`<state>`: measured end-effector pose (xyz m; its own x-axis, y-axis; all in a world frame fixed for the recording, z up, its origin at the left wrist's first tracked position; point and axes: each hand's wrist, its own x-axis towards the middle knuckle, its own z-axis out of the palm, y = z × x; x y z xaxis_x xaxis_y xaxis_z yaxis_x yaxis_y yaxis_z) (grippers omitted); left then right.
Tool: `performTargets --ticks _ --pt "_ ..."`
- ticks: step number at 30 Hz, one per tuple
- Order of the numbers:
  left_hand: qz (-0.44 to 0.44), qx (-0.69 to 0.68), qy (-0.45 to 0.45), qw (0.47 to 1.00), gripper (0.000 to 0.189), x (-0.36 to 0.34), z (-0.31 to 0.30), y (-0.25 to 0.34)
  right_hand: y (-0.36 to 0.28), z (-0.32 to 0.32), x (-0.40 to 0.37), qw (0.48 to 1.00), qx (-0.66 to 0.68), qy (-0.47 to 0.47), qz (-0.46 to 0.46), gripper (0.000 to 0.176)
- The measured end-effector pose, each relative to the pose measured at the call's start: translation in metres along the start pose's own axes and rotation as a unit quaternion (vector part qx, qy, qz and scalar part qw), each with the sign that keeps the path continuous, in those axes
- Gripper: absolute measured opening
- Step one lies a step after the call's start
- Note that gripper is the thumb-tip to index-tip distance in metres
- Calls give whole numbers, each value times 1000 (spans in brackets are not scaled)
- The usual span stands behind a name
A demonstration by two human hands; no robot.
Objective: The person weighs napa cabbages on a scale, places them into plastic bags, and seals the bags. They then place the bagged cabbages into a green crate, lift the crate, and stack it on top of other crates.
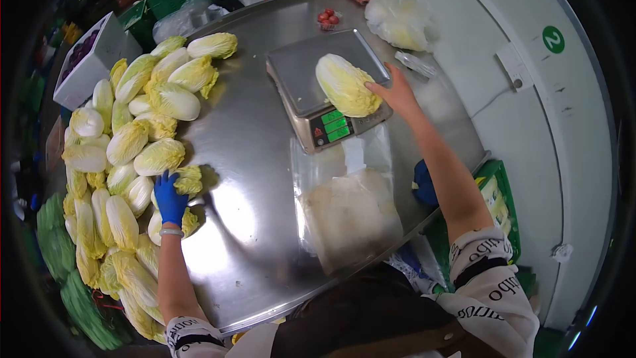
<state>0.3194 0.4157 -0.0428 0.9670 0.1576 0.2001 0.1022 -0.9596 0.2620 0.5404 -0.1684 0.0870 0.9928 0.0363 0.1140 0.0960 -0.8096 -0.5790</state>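
A pale napa cabbage [346, 85] lies on the plate of a digital scale [311, 59] with lit green readouts. My bare right hand [396, 93] grips its yellow leafy end, with one finger raised off it. At the left, my left hand [171, 202], in a blue glove, has its fingers over another napa cabbage [188, 181] at the edge of a large heap of cabbages [122, 215]. The heap covers the left side of the steel table [245, 132]. My left palm and the underside of that cabbage are hidden.
Clear plastic bags [348, 215] lie flat before the scale. Behind it are a tub of small red fruit [328, 18] and a bagged cabbage [397, 16]. A white box [93, 59] of purple produce stands back left. A green crate [500, 199] sits beyond the table's right edge.
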Motion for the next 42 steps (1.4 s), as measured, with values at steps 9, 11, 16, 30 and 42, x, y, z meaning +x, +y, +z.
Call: performTargets --ticks 9,11,16,30,42 --pt "-174 -463 149 856 47 72 -76 129 2 61 38 986 50 -152 51 103" --pt "-16 -438 167 883 45 103 -87 208 8 62 36 981 79 -165 59 98" --pt "335 -123 183 916 54 184 -49 325 16 6 -3 867 369 -276 192 86" --pt "236 -210 76 946 76 103 6 381 35 69 -341 969 116 -186 117 91" --pt "-342 -609 -315 643 42 -195 55 338 112 64 -281 820 343 -348 298 35"
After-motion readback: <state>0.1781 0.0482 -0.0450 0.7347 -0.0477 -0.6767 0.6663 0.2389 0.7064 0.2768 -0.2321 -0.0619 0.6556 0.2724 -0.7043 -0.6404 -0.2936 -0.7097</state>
